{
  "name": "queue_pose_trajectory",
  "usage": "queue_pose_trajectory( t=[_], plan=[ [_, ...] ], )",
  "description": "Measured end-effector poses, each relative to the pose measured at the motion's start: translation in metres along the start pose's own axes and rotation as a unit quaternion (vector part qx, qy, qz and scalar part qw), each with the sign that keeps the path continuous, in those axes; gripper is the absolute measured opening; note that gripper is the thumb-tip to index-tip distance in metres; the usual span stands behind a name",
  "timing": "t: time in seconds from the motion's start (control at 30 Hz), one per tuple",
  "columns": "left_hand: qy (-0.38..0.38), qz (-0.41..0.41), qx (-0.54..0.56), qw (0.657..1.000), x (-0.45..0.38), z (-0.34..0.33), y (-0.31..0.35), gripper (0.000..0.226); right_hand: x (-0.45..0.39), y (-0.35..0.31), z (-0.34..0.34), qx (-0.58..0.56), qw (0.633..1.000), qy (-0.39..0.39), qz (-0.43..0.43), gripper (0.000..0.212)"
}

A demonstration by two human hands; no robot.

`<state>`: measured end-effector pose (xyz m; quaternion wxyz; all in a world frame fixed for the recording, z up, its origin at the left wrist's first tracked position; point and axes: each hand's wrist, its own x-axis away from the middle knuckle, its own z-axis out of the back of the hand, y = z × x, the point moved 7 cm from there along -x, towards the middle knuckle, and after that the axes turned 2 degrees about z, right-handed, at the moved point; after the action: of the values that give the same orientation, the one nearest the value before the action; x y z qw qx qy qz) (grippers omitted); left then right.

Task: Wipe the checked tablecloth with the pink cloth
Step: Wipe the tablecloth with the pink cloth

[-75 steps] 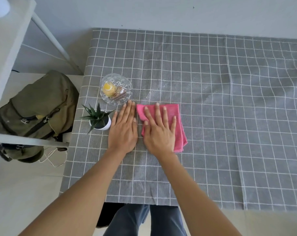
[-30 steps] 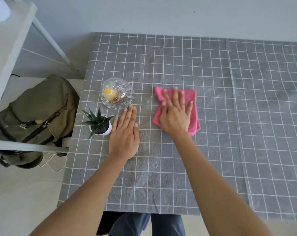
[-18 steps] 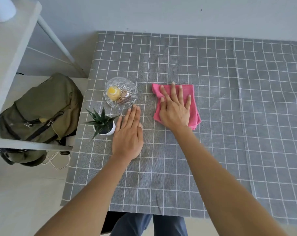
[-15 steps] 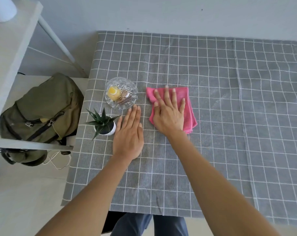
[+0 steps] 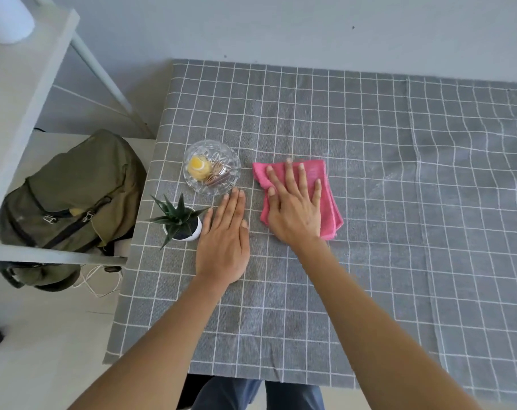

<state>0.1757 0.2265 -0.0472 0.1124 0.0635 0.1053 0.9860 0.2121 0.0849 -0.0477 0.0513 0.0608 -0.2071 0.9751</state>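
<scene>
Flat-fingered, my right hand point(image 5: 294, 207) presses the pink cloth point(image 5: 319, 179) onto the checked tablecloth point(image 5: 399, 232), just right of the glass bowl point(image 5: 211, 167). It has swept back leftward; I judge wiping mid-course. My left hand point(image 5: 224, 241) stays flat, bracing the tablecloth.

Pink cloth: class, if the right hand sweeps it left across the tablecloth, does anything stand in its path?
Yes. The left hand lies flat on the tablecloth just left of the pink cloth; beyond it stand a glass bowl and a small potted plant.
</scene>
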Motion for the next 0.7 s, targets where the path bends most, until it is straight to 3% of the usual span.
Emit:
queue_pose_trajectory(
  t=[0.2, 0.43, 0.7],
  plan=[
    [0.004, -0.001, -0.009, 1.000, -0.002, 0.001, 0.002, 0.058, 0.020, -0.006, -0.003, 0.017, 0.999, -0.011, 0.037, 0.048],
    [0.003, 0.002, -0.004, 1.000, 0.001, 0.000, 0.000, 0.058, -0.019, 0.011, 0.007, 0.005, 1.000, 0.009, -0.024, 0.048],
    [0.003, -0.003, -0.006, 1.000, 0.000, 0.003, 0.002, 0.060, 0.027, -0.004, -0.008, 0.011, 1.000, -0.015, 0.017, 0.049]
  ],
)
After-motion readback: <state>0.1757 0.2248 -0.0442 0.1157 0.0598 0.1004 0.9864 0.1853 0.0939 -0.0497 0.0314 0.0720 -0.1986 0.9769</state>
